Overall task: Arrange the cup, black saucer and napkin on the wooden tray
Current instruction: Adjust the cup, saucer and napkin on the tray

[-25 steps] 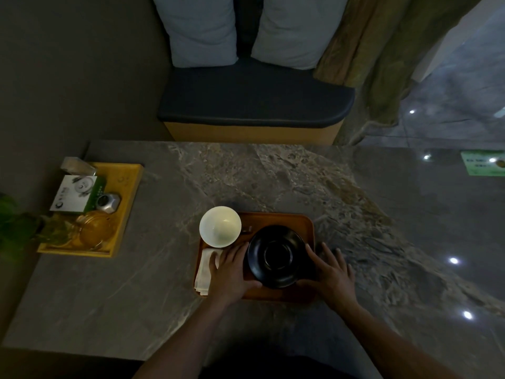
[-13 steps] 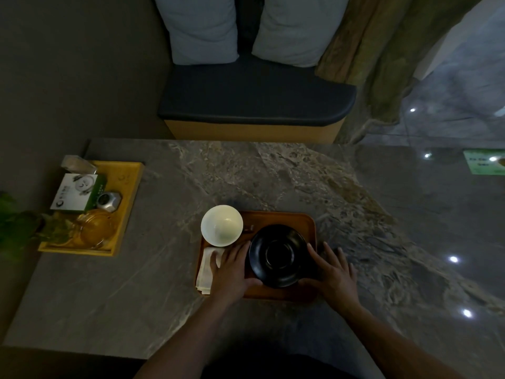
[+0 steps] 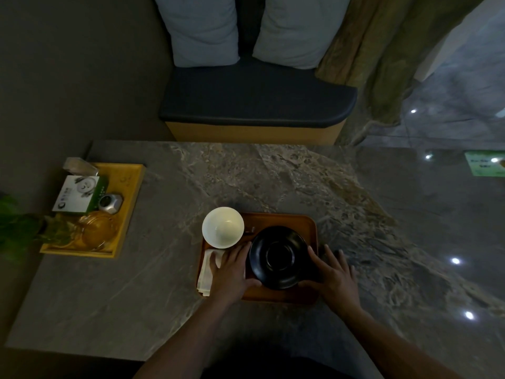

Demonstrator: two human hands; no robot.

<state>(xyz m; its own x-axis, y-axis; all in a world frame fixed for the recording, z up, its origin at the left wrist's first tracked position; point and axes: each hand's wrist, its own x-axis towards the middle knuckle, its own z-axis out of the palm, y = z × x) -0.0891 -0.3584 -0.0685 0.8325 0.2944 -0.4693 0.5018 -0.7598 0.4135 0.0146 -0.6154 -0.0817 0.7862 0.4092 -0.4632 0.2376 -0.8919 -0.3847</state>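
A brown wooden tray point(image 3: 276, 220) lies on the marble table near me. A white cup point(image 3: 222, 231) stands at its far left corner. The black saucer point(image 3: 280, 257) sits on the tray's right half. My left hand point(image 3: 232, 269) cups the saucer's left rim and lies over a folded white napkin point(image 3: 205, 273) on the tray's left side. My right hand point(image 3: 332, 273) holds the saucer's right rim, fingers spread past the tray's right edge.
A yellow tray point(image 3: 128, 203) at the table's left holds a white-green box point(image 3: 78, 194), a small metal object point(image 3: 110, 203) and a glass dish point(image 3: 95, 231). A green plant point(image 3: 16, 228) pokes in at the left. A cushioned bench point(image 3: 257, 102) stands beyond the table.
Both hands stay on the saucer's rim; hands, saucer, cup and napkin have barely shifted.
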